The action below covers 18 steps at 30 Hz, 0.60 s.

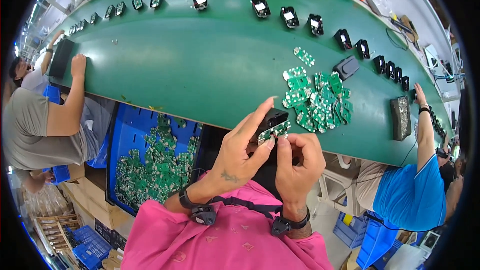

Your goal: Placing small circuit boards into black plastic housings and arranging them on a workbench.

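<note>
Above the table's near edge, my left hand (pixel 234 152) grips a small black plastic housing (pixel 276 116) between thumb and fingers. A green circuit board (pixel 274 131) lies against the side of the housing that faces me, close to my left thumb. My right hand (pixel 302 162) is closed in a pinch, its fingertips touching the board's lower edge; whatever is between them is too small to make out. Just beyond, a loose pile of green circuit boards (pixel 325 101) covers part of the green table (pixel 200 55). A dark grey plastic case (pixel 346 67) rests beside the pile.
A blue bin (pixel 116 145) full of circuit boards stands below the table edge at left. Black housings (pixel 289 17) line the table's far side. Co-workers sit at left (pixel 45 125) and right (pixel 410 195). A dark block (pixel 401 118) lies at right.
</note>
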{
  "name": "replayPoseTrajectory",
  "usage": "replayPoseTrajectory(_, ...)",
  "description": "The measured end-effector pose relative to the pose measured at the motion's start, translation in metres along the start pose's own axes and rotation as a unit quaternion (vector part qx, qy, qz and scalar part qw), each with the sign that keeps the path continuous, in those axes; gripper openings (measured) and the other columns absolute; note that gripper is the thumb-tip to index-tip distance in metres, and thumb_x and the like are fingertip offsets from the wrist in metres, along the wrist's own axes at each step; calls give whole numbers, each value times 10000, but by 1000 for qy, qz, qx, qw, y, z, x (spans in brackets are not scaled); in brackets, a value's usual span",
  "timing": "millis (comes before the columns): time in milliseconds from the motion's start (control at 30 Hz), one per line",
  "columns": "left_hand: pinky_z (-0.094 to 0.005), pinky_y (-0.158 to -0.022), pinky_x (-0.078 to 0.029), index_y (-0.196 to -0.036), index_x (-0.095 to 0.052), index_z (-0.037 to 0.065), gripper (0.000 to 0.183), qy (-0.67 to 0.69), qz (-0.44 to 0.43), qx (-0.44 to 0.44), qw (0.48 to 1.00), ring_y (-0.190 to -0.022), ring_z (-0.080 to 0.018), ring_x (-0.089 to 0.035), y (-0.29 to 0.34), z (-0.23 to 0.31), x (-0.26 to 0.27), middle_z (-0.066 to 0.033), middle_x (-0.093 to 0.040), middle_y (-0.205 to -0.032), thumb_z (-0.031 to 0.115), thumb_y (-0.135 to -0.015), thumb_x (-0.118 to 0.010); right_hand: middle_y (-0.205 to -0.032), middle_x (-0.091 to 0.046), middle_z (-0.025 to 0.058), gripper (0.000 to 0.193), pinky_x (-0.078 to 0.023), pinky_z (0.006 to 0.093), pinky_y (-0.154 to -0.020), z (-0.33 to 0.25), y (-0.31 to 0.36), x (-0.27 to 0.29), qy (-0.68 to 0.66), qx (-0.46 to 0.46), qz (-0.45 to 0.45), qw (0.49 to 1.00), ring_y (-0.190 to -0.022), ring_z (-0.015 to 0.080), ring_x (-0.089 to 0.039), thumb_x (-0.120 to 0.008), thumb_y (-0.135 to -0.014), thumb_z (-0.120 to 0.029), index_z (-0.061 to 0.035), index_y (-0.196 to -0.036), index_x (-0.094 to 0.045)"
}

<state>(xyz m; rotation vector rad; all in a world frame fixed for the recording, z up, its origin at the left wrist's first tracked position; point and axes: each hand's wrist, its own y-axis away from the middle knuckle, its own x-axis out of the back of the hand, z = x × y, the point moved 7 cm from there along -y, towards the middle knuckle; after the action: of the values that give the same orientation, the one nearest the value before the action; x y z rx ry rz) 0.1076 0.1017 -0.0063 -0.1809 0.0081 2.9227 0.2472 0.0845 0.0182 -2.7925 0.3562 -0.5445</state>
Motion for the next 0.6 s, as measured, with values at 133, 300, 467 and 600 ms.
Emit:
replayPoseTrajectory(133, -270, -890, -453, -1576, -242, 29, 721, -32, 6, -20, 999, -1070, -132, -519, 2, -8, -3, -152, -496, -1413, -31, -926, -547, -919, -615, 63, 32, -438, 202, -569, 7, 4, -4, -93, -20, -47, 994, -697, 79, -578, -675, -913, 11, 34, -927, -658)
replayPoseTrajectory(300, -313, -1067, -410, -1580, -186, -15, 728, -18, -21, 15, 1000, -1265, -174, -507, 6, -10, -11, -178, -450, -1482, -54, -941, -532, -963, -608, 83, 75, -444, 208, -552, 17, 15, -6, -175, -12, -61, 983, -658, 84, -556, -582, -985, -14, 35, -983, -638)
replayPoseTrajectory(467, -252, -754, -530, -1574, -268, 43, 707, -61, 13, -82, 995, -941, -135, -582, 8, -6, -14, -179, -516, -1385, 7, -937, -573, -906, -611, 95, 71, -447, 262, -546, 6, 14, 3, -57, 30, -17, 998, -642, 116, -554, -580, -984, -28, 19, -940, -609)
replayPoseTrajectory(600, -277, -777, -539, -1570, -267, 29, 710, -90, 21, -65, 994, -961, -177, -605, 10, 0, -8, -210, -507, -1387, -17, -928, -568, -846, -607, 132, 27, -460, 364, -573, -14, 4, 2, 99, 129, -79, 984, -667, 253, -597, -620, -927, 0, 14, -930, -597)
